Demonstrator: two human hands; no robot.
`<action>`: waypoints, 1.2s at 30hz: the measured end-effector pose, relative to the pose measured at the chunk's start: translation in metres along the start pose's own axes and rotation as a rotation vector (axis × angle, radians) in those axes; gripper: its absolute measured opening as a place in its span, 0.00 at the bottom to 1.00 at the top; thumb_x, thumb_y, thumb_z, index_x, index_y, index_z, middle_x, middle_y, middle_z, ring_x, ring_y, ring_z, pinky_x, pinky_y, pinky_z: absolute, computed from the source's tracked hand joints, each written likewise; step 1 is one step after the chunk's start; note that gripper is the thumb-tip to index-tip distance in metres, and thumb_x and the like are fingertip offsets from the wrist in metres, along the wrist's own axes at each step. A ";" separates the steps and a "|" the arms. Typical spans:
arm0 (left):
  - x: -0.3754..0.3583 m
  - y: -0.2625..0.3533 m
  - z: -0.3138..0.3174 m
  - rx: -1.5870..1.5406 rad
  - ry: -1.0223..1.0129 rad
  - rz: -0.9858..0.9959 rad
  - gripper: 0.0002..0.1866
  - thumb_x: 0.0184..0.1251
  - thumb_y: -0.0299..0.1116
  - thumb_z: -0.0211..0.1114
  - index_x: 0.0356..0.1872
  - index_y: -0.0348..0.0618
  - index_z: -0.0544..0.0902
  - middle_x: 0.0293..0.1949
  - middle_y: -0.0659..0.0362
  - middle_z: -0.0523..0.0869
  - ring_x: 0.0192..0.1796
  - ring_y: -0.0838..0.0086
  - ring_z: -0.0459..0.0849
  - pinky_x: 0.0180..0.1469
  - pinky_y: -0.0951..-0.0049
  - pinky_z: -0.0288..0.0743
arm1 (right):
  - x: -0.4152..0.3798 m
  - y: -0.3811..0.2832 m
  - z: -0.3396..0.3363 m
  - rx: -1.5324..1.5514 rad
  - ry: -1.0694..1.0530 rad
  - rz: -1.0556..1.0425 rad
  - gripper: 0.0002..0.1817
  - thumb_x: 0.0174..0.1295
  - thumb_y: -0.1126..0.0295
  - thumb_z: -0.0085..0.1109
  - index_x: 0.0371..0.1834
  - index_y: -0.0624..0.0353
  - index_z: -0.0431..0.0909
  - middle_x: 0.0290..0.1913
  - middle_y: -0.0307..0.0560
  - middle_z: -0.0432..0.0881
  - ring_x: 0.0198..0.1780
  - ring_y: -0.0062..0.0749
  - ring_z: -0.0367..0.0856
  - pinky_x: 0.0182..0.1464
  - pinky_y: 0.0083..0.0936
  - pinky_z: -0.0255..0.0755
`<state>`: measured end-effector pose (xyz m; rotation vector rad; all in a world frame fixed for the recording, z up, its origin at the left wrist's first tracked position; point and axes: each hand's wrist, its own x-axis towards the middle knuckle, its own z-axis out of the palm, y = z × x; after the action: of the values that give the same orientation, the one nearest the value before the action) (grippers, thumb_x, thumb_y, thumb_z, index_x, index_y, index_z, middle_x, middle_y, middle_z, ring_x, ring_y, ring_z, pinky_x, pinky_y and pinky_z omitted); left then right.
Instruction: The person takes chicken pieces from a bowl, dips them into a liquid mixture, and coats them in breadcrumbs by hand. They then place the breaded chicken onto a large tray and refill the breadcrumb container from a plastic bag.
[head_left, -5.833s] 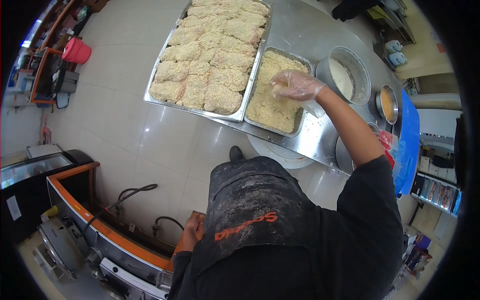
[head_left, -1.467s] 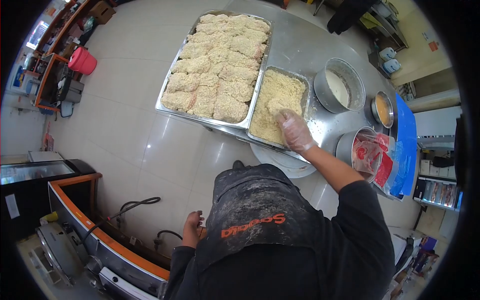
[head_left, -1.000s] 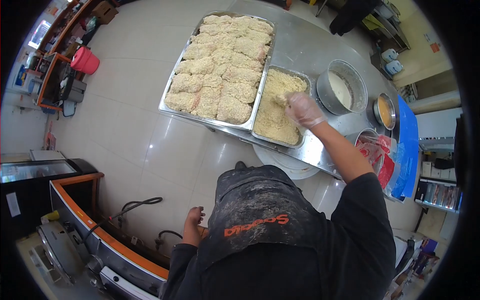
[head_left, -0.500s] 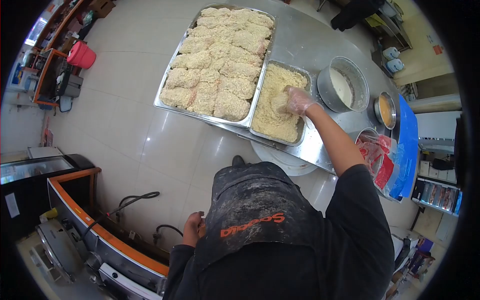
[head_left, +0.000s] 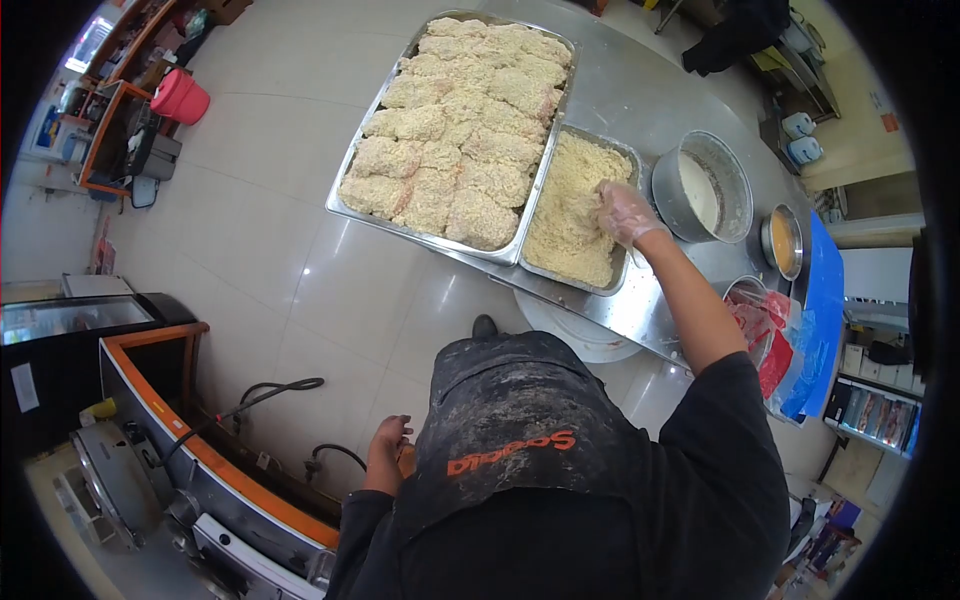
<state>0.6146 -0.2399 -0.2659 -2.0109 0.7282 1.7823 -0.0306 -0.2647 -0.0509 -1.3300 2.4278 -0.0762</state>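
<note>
Crumb-coated and soft, the cutlet (head_left: 590,205) looks fragile; our gloved right hand (head_left: 625,212) cups it, fingers curled, in the breadcrumb tray (head_left: 560,275); we'd lift from underneath.

we wear a black top with long sleeves, the right one pushed up above the elbow. over it sits a black apron — heavily dusted with pale flour and printed with orange lettering. our right hand (head_left: 625,212) is covered by a thin clear plastic glove; our left hand (head_left: 388,447) is bare.
</note>
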 end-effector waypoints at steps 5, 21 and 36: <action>0.025 -0.017 -0.006 0.058 -0.031 -0.047 0.21 0.69 0.40 0.58 0.59 0.41 0.75 0.40 0.51 0.84 0.19 0.74 0.70 0.19 0.71 0.64 | -0.030 -0.028 -0.050 0.129 0.003 -0.043 0.15 0.54 0.67 0.63 0.43 0.64 0.81 0.41 0.66 0.84 0.46 0.56 0.84 0.51 0.42 0.76; 0.039 -0.046 -0.015 -0.097 -0.071 -0.035 0.18 0.70 0.41 0.57 0.56 0.43 0.77 0.38 0.55 0.85 0.25 0.73 0.76 0.24 0.70 0.67 | 0.208 -0.185 -0.098 0.805 0.171 -0.021 0.20 0.55 0.57 0.71 0.36 0.67 0.83 0.32 0.47 0.83 0.35 0.33 0.81 0.38 0.32 0.72; -0.028 -0.106 0.020 -0.076 -0.009 -0.314 0.19 0.73 0.45 0.53 0.55 0.42 0.76 0.39 0.56 0.83 0.30 0.71 0.76 0.31 0.68 0.71 | 0.336 -0.238 -0.059 -0.495 0.289 -0.475 0.24 0.71 0.53 0.44 0.65 0.49 0.76 0.67 0.46 0.76 0.63 0.43 0.78 0.65 0.37 0.72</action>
<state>0.6594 -0.1391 -0.2488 -2.0321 0.3220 1.6544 -0.0232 -0.6804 -0.0420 -2.2383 2.3868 0.2416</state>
